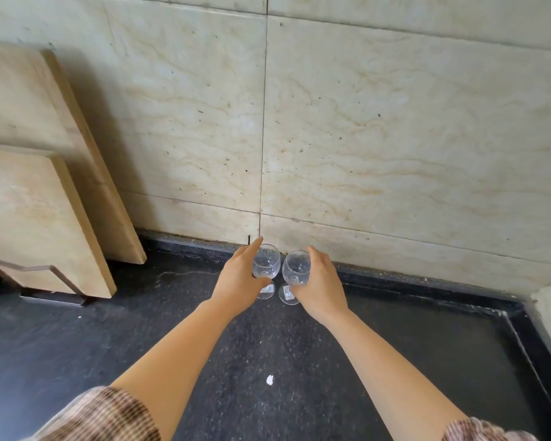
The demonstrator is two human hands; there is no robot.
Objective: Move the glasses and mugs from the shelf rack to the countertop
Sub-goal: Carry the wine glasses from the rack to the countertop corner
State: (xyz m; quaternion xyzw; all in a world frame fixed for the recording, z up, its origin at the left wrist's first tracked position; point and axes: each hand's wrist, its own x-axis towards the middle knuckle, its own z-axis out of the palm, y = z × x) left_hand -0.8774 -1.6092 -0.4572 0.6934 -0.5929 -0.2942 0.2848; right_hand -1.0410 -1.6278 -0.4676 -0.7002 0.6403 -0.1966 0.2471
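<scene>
Two clear stemmed glasses stand upright side by side on the black countertop (268, 338), close to the tiled back wall. My left hand (240, 280) is on the left glass (267, 264), thumb under the bowl and fingers stretched along its far side. Around the bowl of the right glass (295, 267) my right hand (320, 286) is wrapped from the right. Both glass feet rest on the counter. The shelf rack is not in view.
Two wooden cutting boards (35, 218) lean against the wall at the left, held by a metal stand (50, 296). A small white speck (270, 380) lies on the counter near me. A raised black lip (528, 338) borders the counter at the right.
</scene>
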